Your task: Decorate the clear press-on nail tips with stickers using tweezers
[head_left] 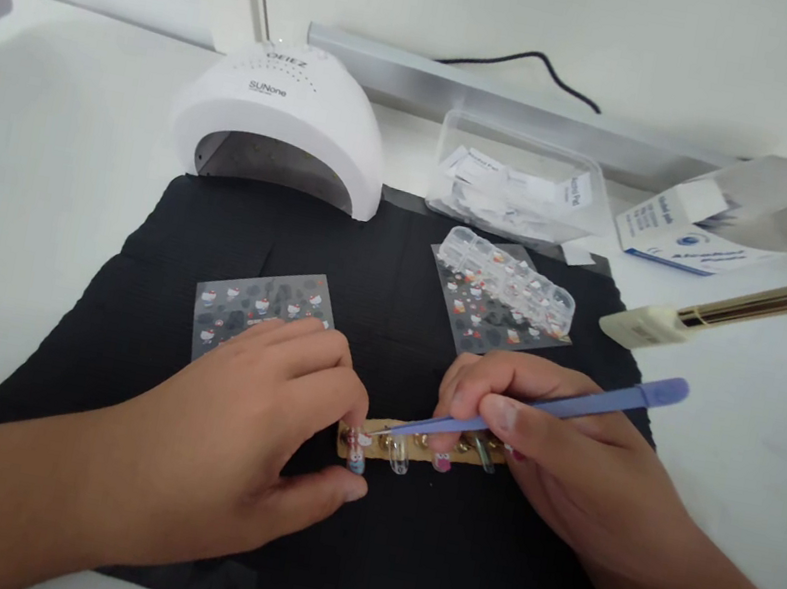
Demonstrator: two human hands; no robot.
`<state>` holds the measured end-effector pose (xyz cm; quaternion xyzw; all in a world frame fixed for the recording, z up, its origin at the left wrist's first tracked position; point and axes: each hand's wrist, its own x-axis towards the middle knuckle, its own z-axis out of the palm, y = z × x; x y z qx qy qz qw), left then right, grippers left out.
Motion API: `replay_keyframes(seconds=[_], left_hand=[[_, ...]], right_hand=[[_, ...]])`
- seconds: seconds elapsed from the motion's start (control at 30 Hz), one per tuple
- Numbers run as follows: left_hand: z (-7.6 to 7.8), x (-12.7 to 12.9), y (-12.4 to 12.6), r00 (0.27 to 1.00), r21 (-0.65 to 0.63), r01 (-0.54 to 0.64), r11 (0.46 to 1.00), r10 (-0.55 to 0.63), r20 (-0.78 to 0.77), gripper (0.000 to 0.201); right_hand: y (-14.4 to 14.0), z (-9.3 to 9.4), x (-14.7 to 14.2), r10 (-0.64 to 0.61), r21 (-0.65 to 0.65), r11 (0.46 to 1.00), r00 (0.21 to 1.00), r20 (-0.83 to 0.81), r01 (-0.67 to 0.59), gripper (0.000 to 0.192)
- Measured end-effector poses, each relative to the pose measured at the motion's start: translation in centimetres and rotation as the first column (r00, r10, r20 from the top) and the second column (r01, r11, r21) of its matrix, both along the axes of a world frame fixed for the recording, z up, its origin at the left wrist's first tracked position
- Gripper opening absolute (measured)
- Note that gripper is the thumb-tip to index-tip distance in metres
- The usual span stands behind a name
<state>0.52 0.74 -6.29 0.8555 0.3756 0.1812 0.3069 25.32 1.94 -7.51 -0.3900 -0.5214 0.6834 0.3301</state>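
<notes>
Black matting [157, 294] covers the white desk, with a nail lamp [283, 118] at the back and a sticker sheet [240, 303] beside the left hand [247, 431]; the likeliest slip is the tweezer tip skidding and knocking a nail tip off the holder strip [423, 450] if pressed too hard; the left hand's fingers curl together, steadying the strip's end; the right hand [550, 444] pinches lilac tweezers [556, 407], points resting on the strip.

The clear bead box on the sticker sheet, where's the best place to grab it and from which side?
Probably by its two long sides, coming from above: the clear bead box is long, low and narrow, lying slantwise on a sticker sheet with open mat around it.
</notes>
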Motion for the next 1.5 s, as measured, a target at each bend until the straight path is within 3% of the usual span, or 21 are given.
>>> replay_keyframes(seconds=[1.5], left_hand=[[0.05, -0.05, -0.05, 1.0, -0.01, -0.004, 1.0, 0.003, -0.011, 0.007]], right_hand=[[-0.02, 0.02, 0.01, -0.001, -0.011, 1.0, 1.0, -0.008, 0.001, 0.019]])
